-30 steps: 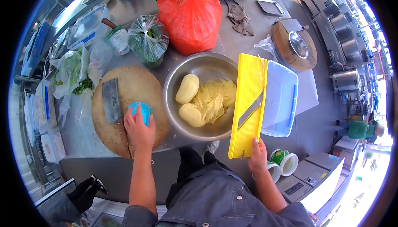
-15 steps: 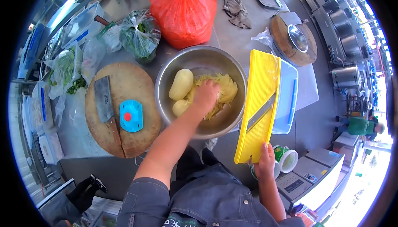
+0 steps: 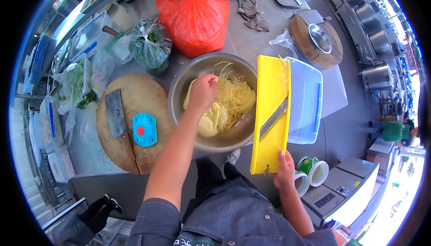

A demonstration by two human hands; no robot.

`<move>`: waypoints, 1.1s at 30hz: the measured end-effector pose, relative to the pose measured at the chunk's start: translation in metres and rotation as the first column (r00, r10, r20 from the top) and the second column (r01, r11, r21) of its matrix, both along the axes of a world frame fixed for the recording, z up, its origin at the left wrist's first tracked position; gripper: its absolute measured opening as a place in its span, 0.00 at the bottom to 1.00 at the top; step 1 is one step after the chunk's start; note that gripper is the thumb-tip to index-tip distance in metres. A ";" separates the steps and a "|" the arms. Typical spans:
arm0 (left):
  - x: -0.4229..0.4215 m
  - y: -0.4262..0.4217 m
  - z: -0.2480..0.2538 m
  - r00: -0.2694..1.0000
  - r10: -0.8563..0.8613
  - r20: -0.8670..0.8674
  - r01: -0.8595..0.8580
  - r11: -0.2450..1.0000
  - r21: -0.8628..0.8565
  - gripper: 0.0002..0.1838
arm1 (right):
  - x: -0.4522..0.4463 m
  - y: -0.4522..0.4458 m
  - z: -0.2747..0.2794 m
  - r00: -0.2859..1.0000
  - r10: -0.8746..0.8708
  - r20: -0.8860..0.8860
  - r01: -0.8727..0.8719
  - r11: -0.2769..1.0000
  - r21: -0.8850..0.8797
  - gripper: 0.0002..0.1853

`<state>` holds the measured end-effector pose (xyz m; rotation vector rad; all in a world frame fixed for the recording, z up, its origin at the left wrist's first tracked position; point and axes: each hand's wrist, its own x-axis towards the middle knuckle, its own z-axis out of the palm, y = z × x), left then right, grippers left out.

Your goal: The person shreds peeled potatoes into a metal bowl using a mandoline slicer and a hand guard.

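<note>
A yellow mandoline slicer (image 3: 270,75) with a slanted metal blade stands tilted along the right rim of a steel bowl (image 3: 176,131). My right hand (image 3: 285,169) grips its lower end. Inside the bowl lies a heap of pale potato shreds (image 3: 238,97), and a whole peeled potato (image 3: 207,126) shows at its lower left. Another peeled potato is mostly covered by my left hand (image 3: 203,92). This hand is over the bowl's left half with its fingers curled together; whatever is in them, if anything, is hidden.
Left of the bowl, a round chopping board (image 3: 107,140) carries a cleaver (image 3: 116,111) and a blue holder with a red knob (image 3: 145,130). Behind stand a red plastic bag (image 3: 195,19) and bagged greens (image 3: 150,48). A clear tub (image 3: 307,97) sits to the right.
My left hand has moved from the shreds to the left, its fingers now curled over the whole potato. The shreds look looser and spread wider. The slicer has shifted slightly left and stands more upright.
</note>
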<state>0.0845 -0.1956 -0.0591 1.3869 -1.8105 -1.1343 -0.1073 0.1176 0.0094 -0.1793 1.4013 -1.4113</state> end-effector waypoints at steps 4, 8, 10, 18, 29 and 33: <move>0.029 0.002 -0.015 0.986 0.153 -0.069 -0.158 0.985 -0.067 0.15 | 0.008 -0.007 -0.013 1.000 0.028 0.003 -0.028 1.000 -0.003 0.18; 0.042 0.025 0.002 0.980 0.099 0.176 -0.090 0.994 -0.058 0.18 | 0.018 -0.018 -0.039 0.994 0.113 -0.002 -0.113 0.994 0.000 0.19; 0.043 0.033 -0.007 0.887 0.181 0.424 -0.025 0.938 -0.347 0.22 | 0.023 -0.023 -0.058 0.990 0.138 -0.031 -0.137 0.990 0.029 0.19; 0.006 0.050 0.035 0.990 -0.004 0.141 0.060 0.919 -0.389 0.24 | 0.041 -0.036 -0.060 0.898 0.221 -0.381 -0.159 0.969 0.188 0.18; -0.050 0.038 0.033 0.951 -0.067 0.302 0.249 0.742 -0.622 0.23 | 0.027 -0.020 0.002 0.684 0.412 -0.602 -0.252 0.908 0.335 0.17; -0.033 0.005 0.021 0.907 0.075 0.413 0.206 0.779 -0.593 0.19 | 0.018 -0.002 -0.001 0.629 0.489 -0.604 -0.290 0.869 0.401 0.18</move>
